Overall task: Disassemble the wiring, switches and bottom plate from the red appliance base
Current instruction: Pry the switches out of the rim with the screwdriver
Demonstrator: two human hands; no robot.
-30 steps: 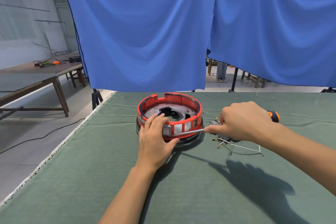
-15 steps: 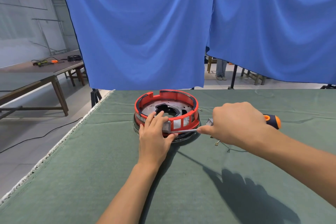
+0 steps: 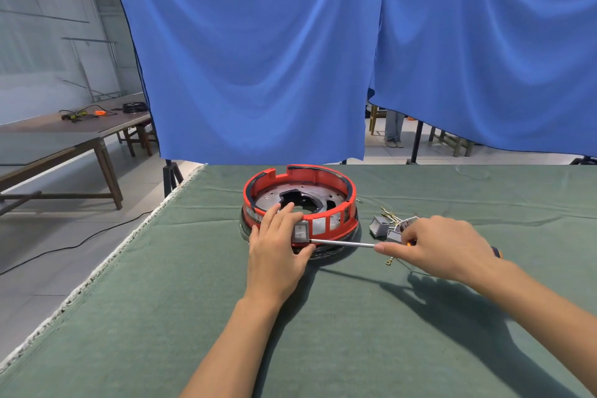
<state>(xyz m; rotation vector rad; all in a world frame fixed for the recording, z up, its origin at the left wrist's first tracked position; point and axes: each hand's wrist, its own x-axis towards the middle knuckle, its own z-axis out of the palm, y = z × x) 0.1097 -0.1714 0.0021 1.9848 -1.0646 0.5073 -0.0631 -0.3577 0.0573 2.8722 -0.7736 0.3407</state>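
Note:
The red appliance base [image 3: 318,176] is a round ring on the green cloth, with a grey metal bottom plate [image 3: 274,195] inside it. A grey rocker switch [image 3: 300,232] sits in the ring's near wall. My left hand [image 3: 277,249] rests over the near rim, fingers curved on the wall beside the switch. My right hand [image 3: 442,249] grips an orange-handled screwdriver [image 3: 342,243], its metal shaft pointing left with the tip at the switch's lower right corner. Loose grey switches with wiring [image 3: 386,224] lie right of the base.
The green cloth table [image 3: 355,333] ends in a frayed white edge at the left. Blue curtains [image 3: 258,58] hang behind the table's far edge. A wooden table [image 3: 64,132] with tools stands far left, and a cable runs on the floor.
The view has shifted a little. My right hand has drawn back to the right, so more of the screwdriver shaft and the loose switches show. My left hand stays on the base.

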